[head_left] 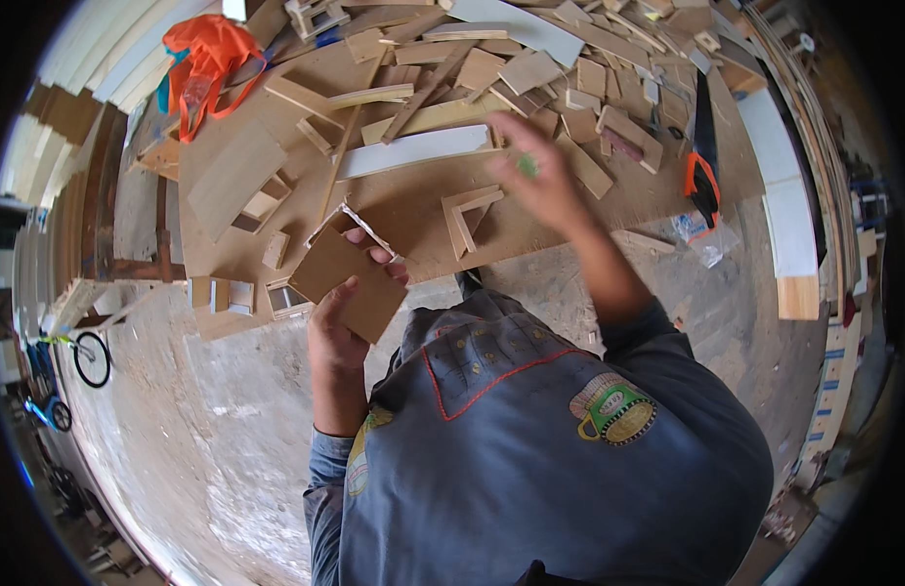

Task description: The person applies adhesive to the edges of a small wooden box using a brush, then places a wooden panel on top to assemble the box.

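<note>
My left hand (pixel 337 317) is closed on a small wooden box (pixel 359 283), tilted, with its thumb on the flat brown face and fingertips over the far side. A ragged whitish strip runs along the box's upper edge. Over the near part of the workbench, my right hand (pixel 545 181) is smeared by motion. A small green patch shows near its fingers, too blurred to name. Close below that hand lies an L-shaped wooden corner piece (pixel 462 220). Beyond it is a long white board (pixel 418 151).
Many wood offcuts (pixel 530 73) crowd the far side of the brown workbench (pixel 374 244). An orange bag (pixel 208 63) lies at the far left. On the right are an orange-handled handsaw (pixel 704 181) and a clear plastic bag (pixel 708 237). Small wooden boxes (pixel 223 295) sit at the left edge.
</note>
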Demonstrator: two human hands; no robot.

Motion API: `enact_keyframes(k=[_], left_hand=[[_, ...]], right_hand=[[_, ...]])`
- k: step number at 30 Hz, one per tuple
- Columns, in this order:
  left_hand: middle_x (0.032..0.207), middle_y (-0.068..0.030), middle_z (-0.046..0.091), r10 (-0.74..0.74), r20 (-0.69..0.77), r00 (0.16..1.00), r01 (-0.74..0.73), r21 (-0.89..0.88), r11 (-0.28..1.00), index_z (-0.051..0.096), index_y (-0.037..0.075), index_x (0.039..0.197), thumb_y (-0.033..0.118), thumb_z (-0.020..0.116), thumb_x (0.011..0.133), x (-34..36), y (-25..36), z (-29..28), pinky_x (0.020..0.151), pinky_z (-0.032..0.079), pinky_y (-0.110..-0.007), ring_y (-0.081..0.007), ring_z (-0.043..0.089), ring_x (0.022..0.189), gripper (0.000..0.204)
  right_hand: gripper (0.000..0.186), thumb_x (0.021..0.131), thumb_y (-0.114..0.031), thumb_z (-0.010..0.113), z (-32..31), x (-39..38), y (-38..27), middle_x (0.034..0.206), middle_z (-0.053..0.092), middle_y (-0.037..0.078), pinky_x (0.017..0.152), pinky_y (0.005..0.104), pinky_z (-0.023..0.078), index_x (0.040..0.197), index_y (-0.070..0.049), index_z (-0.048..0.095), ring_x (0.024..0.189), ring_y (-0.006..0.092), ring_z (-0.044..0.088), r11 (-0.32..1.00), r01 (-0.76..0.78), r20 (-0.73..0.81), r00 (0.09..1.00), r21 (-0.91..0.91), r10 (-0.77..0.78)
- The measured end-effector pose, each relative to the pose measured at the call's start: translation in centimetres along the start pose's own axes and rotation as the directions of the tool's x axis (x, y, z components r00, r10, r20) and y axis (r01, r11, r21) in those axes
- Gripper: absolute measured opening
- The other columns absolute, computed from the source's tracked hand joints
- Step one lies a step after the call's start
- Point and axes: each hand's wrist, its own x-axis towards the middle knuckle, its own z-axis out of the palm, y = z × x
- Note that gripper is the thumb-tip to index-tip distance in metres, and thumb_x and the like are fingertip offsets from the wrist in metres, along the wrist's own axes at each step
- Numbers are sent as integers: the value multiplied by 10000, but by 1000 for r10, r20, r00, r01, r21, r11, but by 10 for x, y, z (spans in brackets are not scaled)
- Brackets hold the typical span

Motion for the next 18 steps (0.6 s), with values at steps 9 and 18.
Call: enact_keyframes(k=[9, 18], left_hand=[[1122, -148, 583, -45, 40, 998, 42, 56, 998, 402, 49, 1405, 143, 671, 811, 28, -29, 30, 948, 507, -479, -342, 601, 1083, 658], [1114, -164, 592, -31, 67, 997, 24, 105, 994, 369, -10, 1430, 79, 617, 807, 71, -70, 84, 960, 506, -476, -356, 611, 1096, 676]], right_hand=[[443, 776, -227, 729, -205, -90, 159, 1225, 630, 136, 984, 419, 466, 1202, -126, 663, 1167, 327, 584, 518, -518, -481, 849, -681, 218], [761, 710, -241, 799, -249, -28, 199, 1168, 596, 135, 899, 457, 489, 1409, -199, 501, 1059, 342, 596, 495, -61, -32, 997, -867, 68]])
